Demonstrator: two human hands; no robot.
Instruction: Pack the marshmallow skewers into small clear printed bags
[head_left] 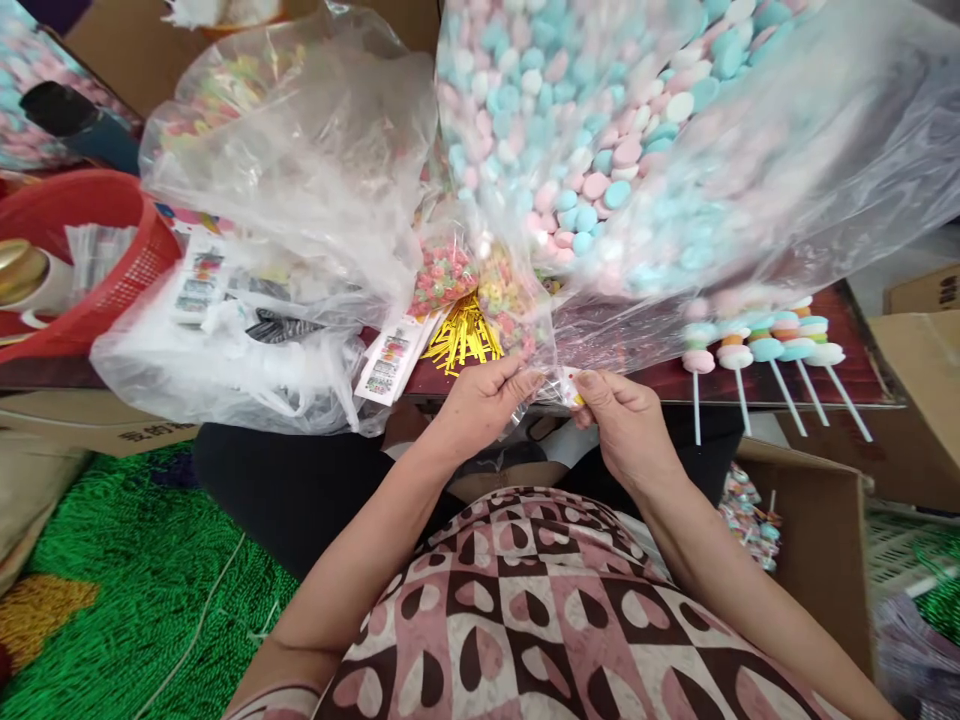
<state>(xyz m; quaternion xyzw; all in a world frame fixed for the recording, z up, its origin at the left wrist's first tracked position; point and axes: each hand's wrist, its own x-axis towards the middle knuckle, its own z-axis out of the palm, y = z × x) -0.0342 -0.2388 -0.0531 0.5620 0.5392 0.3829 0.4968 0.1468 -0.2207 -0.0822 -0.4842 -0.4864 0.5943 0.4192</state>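
Close together at the table's front edge, both hands pinch a small clear plastic bag (556,388) with a bit of print on it. My left hand (480,405) grips its left side between thumb and fingers. The printed right end is between the thumb and fingers of my right hand (626,420). Just beyond my left hand lie gold twist ties (463,335), a stack of printed cards (394,360) and a bag of colourful ring-shaped candies (514,290). Several marshmallow skewers (766,348) on white sticks lie to the right, their sticks jutting over the edge.
A large clear bag of pink, blue and white marshmallows (600,190) fills the back right. Cloudy plastic bags (300,190) crowd the left, beside a red basket (112,215). Below right, an open cardboard box (817,560) holds wrapped candies. A green shaggy rug (142,560) covers the floor.
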